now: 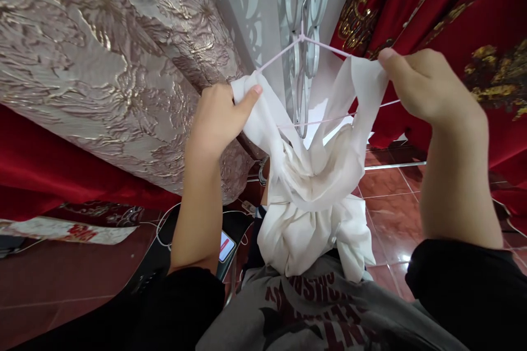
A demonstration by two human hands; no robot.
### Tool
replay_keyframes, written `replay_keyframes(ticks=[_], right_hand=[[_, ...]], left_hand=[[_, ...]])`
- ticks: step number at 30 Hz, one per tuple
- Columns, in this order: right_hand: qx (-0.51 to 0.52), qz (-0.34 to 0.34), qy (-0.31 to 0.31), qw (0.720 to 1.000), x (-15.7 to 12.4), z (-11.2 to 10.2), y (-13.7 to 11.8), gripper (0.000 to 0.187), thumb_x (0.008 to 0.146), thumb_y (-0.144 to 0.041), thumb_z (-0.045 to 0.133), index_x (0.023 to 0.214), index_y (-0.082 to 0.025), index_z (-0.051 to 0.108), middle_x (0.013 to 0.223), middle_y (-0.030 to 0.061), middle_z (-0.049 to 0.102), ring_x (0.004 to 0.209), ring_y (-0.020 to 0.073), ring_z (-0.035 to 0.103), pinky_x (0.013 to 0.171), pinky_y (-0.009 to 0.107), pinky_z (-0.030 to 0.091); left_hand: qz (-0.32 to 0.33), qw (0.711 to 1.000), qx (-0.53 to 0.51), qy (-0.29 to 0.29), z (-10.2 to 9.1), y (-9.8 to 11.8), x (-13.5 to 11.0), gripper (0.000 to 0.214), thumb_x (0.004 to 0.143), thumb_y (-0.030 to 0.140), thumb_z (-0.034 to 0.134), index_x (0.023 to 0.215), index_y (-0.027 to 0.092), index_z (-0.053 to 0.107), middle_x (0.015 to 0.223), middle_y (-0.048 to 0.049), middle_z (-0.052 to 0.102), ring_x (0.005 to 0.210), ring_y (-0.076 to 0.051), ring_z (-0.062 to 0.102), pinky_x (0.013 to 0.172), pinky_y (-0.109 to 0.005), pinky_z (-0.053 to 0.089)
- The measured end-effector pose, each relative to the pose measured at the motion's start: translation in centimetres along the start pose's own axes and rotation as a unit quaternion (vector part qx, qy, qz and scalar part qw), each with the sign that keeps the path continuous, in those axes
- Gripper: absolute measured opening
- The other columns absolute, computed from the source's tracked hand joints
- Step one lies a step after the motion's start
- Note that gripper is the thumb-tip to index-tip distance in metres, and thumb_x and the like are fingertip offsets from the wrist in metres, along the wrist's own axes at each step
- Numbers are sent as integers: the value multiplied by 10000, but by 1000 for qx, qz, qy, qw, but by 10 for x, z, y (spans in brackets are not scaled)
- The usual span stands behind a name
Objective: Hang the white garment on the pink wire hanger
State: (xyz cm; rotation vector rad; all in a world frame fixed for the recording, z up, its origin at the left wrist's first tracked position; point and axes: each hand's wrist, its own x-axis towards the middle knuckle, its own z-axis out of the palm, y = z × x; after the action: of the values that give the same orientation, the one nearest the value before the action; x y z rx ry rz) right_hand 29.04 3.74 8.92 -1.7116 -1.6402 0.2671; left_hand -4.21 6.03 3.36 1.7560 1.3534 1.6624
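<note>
A white sleeveless garment (317, 230) hangs by its straps on a thin pale pink hanger (280, 56), and its lower folds bunch up at my lap. My left hand (216, 118) grips the left strap, with the thumb lying on top of the cloth. At the other end of the hanger, my right hand (436, 85) pinches the right strap between thumb and fingers. The neckline sags between my two hands. The hanger's lower bar crosses behind and through the cloth, partly hidden.
Several white hangers (315, 55) hang at the wall ahead. Textured pinkish cloth (123, 66) fills the left side, and a red gold-embroidered curtain (465, 22) the right. A phone (226, 247) lies on a black seat (158, 258) by my left arm. Red tiles (391, 208) cover the floor.
</note>
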Motion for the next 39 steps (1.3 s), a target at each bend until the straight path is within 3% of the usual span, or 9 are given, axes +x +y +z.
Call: replay_keyframes(ticks=[3, 5, 8, 12, 15, 19, 28, 36, 39], right_hand=[[-51, -87, 25, 995, -16, 3, -8, 600, 1017, -362, 549, 499, -166, 320, 591, -8, 390, 750, 108, 536, 920, 424, 438], [-1, -163, 114, 980, -30, 11, -5, 437, 988, -251, 574, 562, -153, 549, 738, 31, 613, 926, 169, 642, 1017, 453, 437], [114, -230, 239, 937, -49, 34, 5, 345, 1008, -299, 536, 757, -198, 750, 891, 40, 730, 1016, 193, 673, 1070, 473, 442], [158, -300, 114, 934, -48, 86, 17, 340, 1013, -437, 514, 897, -233, 758, 958, 44, 761, 1014, 211, 683, 1009, 459, 482], [135, -319, 12, 938, -35, 128, 25, 318, 1003, -480, 517, 1090, -256, 725, 1116, 51, 759, 1119, 231, 666, 1038, 457, 453], [133, -272, 52, 952, -36, 163, 32, 330, 1007, -502, 504, 953, -248, 706, 965, 43, 754, 929, 208, 654, 957, 422, 439], [134, -204, 167, 955, -58, 174, 29, 382, 959, -570, 584, 803, -230, 655, 783, 26, 650, 827, 187, 554, 931, 404, 398], [138, -213, 183, 950, -59, 173, 32, 353, 958, -511, 630, 760, -223, 685, 749, -1, 636, 814, 158, 557, 994, 406, 421], [138, -213, 173, 952, -60, 166, 32, 372, 952, -524, 632, 739, -222, 674, 732, -3, 630, 801, 156, 553, 980, 402, 431]], left_hand=[[-20, 998, 54, -39, -1, -1, -2, 458, 805, 446, 810, 608, 223, 463, 666, -42, 517, 956, -283, 622, 899, -353, 506], [-27, 995, 84, -38, -4, 2, -4, 477, 830, 449, 795, 604, 229, 438, 654, -40, 490, 942, -277, 617, 905, -351, 499], [-25, 997, 73, -16, -7, 1, -7, 409, 856, 447, 775, 656, 224, 497, 682, -35, 509, 925, -254, 619, 900, -336, 497], [-7, 999, -25, 20, -2, -16, -20, 258, 851, 425, 780, 896, 212, 641, 897, -53, 635, 896, -211, 640, 788, -286, 523], [31, 991, -70, 111, 13, -27, -44, 260, 886, 354, 738, 1092, 226, 644, 1184, -75, 624, 926, -180, 652, 790, -272, 538], [38, 961, -128, 242, 45, -40, -86, 285, 898, 281, 701, 1150, 249, 573, 1259, -77, 580, 1077, -189, 637, 969, -319, 533], [2, 963, -214, 163, 86, -38, -117, 573, 850, 385, 799, 1294, 248, 464, 1420, -140, 530, 1271, -234, 618, 1115, -393, 477], [-101, 987, -126, 13, 60, -18, -101, 360, 833, 437, 794, 1021, 144, 698, 984, -92, 765, 922, -239, 731, 840, -342, 585], [-148, 971, -187, -10, 51, -8, -91, 377, 776, 453, 838, 950, 135, 733, 949, -89, 771, 896, -247, 738, 801, -340, 597]])
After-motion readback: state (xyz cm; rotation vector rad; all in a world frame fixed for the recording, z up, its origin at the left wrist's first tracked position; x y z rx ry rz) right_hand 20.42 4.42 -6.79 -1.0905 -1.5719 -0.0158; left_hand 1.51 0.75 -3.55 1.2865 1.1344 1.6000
